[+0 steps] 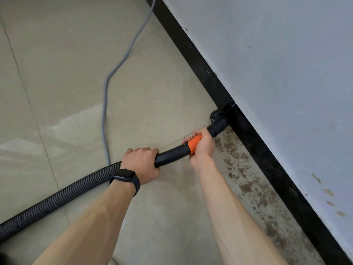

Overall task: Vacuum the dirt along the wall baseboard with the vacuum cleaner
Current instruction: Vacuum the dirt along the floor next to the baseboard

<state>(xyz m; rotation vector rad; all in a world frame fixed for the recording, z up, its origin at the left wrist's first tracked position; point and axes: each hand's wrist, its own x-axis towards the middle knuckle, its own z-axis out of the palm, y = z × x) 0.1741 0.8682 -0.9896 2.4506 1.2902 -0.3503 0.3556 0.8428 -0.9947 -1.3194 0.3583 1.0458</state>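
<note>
Both arms reach forward and down, elbows low, toward the foot of the wall (286, 73). The left hand (141, 162) is curled over the top of the black tube (172, 153), knuckles up, just where the ribbed hose (57, 197) joins it; a dark watch (124, 176) sits on that wrist. The right hand (203, 145) is further along, fingers wrapped tight round the orange collar (195, 143).

The bent nozzle (219, 121) is pressed against the black baseboard (271, 161) at floor level. Black on black, its mouth is hard to make out. Brown dirt (248, 180) speckles the floor (66, 73) beside the baseboard, on the near side of the nozzle. The hose runs off the lower left edge, and a grey cable (112, 77) trails away past the top edge.
</note>
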